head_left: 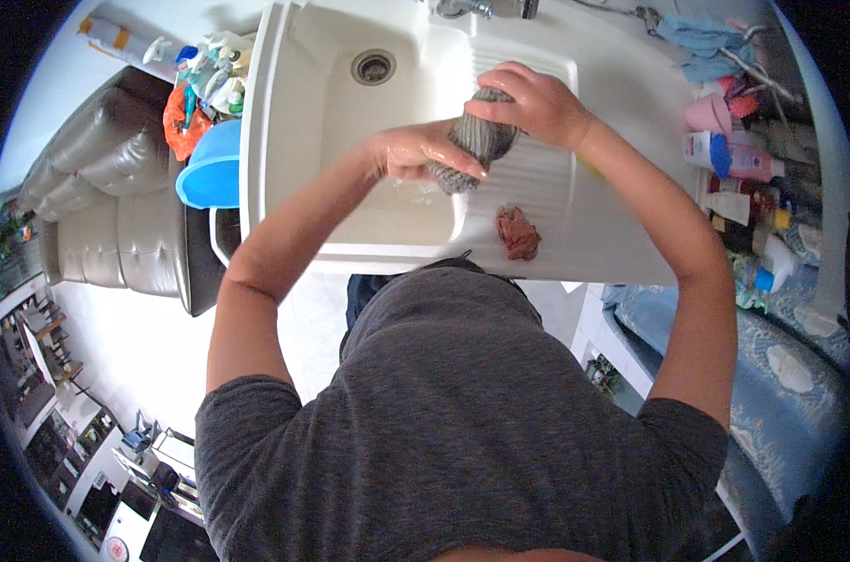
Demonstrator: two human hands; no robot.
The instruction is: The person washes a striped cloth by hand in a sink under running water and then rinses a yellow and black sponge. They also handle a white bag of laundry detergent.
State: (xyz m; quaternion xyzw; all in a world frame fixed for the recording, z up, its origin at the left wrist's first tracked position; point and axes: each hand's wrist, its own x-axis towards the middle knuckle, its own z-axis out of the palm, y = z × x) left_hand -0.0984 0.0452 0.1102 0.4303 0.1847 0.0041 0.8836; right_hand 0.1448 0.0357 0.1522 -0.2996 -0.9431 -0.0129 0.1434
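Note:
Both my hands grip a wet, ribbed grey cloth item (475,140), perhaps a sock, above the line where the basin meets the washboard. My left hand (428,153) holds its lower end, thumb laid across the front. Around the upper end curl the fingers of my right hand (534,98). The white laundry sink (368,218) has a ridged washboard (537,175) moulded into its right part. A crumpled reddish-brown cloth (517,233) lies on that washboard near the front edge. The metal drain (373,67) shows at the back of the basin.
A tap (460,8) stands at the sink's back edge. Left of the sink are a blue plastic basin (210,168), an orange bag (184,123) and several bottles (217,74). Toiletry bottles (744,158), a pink cup (707,114) and a blue cloth (702,42) line the right side.

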